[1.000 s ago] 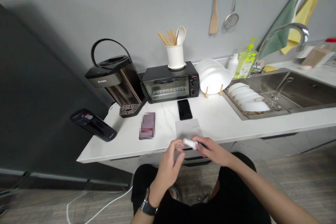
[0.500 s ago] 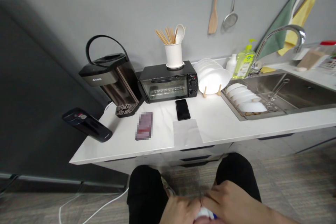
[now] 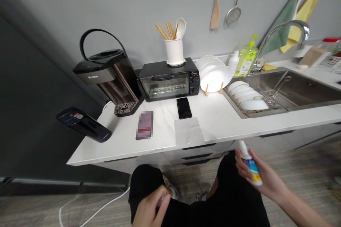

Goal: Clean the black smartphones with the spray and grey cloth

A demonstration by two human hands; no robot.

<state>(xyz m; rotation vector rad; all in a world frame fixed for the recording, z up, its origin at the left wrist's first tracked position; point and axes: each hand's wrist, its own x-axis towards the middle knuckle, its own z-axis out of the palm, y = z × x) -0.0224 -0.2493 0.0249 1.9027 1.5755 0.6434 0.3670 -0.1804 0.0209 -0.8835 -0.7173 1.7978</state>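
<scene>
My right hand [image 3: 262,172] is wrapped round a small white bottle [image 3: 252,166] with a blue and yellow label. The bottle is tilted, its narrow white top pointing up towards the counter edge. Low in the view, over my left thigh, my left hand [image 3: 153,204] is curled closed; a dark, greyish bit shows between thumb and fingers, too small to name. On the counter in front lie a black phone [image 3: 184,108], a thin translucent sheet [image 3: 188,130] and a flat purple item [image 3: 144,125] that is pixelated.
A dark flask [image 3: 84,124] lies at the counter's left end beside a water dispenser [image 3: 112,74]. Behind the phone stands a toaster oven [image 3: 169,81] bearing a utensil holder [image 3: 174,51]. Plates [image 3: 214,76] stand in a rack, left of the sink [image 3: 306,92] with bowls [image 3: 246,95].
My hands, which were together low in the view, have parted. The right has moved up and right with the bottle; the left has moved left. The view has shifted slightly.
</scene>
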